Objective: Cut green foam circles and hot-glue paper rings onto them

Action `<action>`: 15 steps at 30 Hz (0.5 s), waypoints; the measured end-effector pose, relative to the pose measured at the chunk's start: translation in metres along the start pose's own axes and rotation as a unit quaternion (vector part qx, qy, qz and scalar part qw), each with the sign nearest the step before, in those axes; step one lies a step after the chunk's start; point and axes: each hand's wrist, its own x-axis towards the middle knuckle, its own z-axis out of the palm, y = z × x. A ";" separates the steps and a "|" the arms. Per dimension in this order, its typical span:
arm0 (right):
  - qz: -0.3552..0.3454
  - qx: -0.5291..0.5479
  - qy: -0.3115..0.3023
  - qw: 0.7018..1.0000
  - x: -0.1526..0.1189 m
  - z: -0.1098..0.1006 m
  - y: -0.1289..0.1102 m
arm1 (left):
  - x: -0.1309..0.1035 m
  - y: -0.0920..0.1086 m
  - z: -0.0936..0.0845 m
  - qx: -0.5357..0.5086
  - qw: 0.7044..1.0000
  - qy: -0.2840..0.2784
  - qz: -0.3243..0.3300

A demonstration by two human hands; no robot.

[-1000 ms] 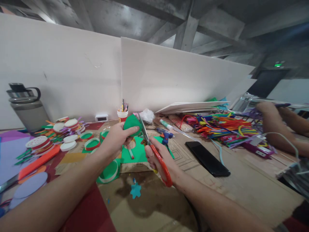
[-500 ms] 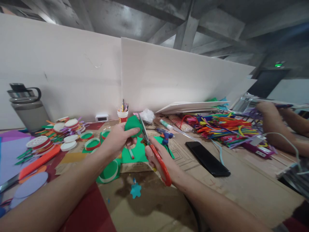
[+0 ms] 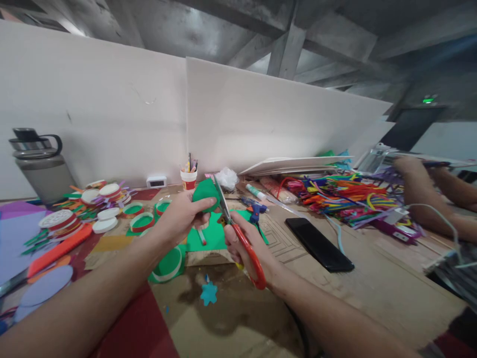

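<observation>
My left hand [image 3: 188, 210] pinches a piece of green craft sheet [image 3: 205, 194] above the table, the thumb lying across its front. My right hand [image 3: 246, 238] is closed round the red handles of a pair of scissors [image 3: 250, 256]. Their blades point up and away, right against the edge of the green piece; whether they bite into it I cannot tell. Below both hands lies a larger flat green sheet [image 3: 212, 238] with a small pen-like stick [image 3: 202, 235] on it. A blue flower-shaped cutout [image 3: 209, 293] rests nearer to me on the cardboard.
Round green-filled rings [image 3: 142, 222], white-lidded discs [image 3: 106, 224] and an orange-red cutter [image 3: 61, 251] lie left, before a grey bottle [image 3: 46, 171]. To the right are a blue glue gun [image 3: 255, 212], a black phone [image 3: 319, 244] and colourful pipe cleaners [image 3: 343, 196]. Another person's arm [image 3: 421, 194] works far right.
The scissors and my right hand have shifted very slightly against the green piece. My left hand keeps its pinch. The whole view has slid a little.
</observation>
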 end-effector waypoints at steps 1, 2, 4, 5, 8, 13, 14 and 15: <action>-0.001 0.000 -0.005 1.000 0.000 0.000 0.000 | 0.000 0.000 0.000 0.001 1.000 -0.001 -0.001; -0.002 0.001 -0.010 1.000 0.000 -0.001 0.000 | 0.000 0.000 0.000 0.002 1.000 -0.003 -0.002; -0.004 -0.001 -0.014 1.000 -0.001 -0.002 0.000 | 0.001 0.000 0.000 0.000 1.000 -0.008 0.002; -0.004 -0.003 -0.014 1.000 -0.001 -0.002 0.000 | 0.001 0.000 0.000 -0.002 1.000 -0.007 0.005; -0.003 -0.013 -0.021 1.000 -0.002 -0.003 -0.002 | 0.002 -0.001 0.000 -0.012 1.000 0.004 0.016; 0.002 -0.019 -0.026 0.999 -0.002 -0.003 -0.001 | 0.003 -0.001 -0.002 -0.025 1.000 0.013 0.013; 0.002 -0.023 -0.027 0.999 -0.002 -0.003 -0.001 | 0.003 -0.001 -0.002 -0.028 0.999 0.011 0.012; 0.001 -0.027 -0.029 0.999 -0.001 -0.004 -0.001 | 0.003 -0.001 -0.002 -0.030 0.999 0.007 0.012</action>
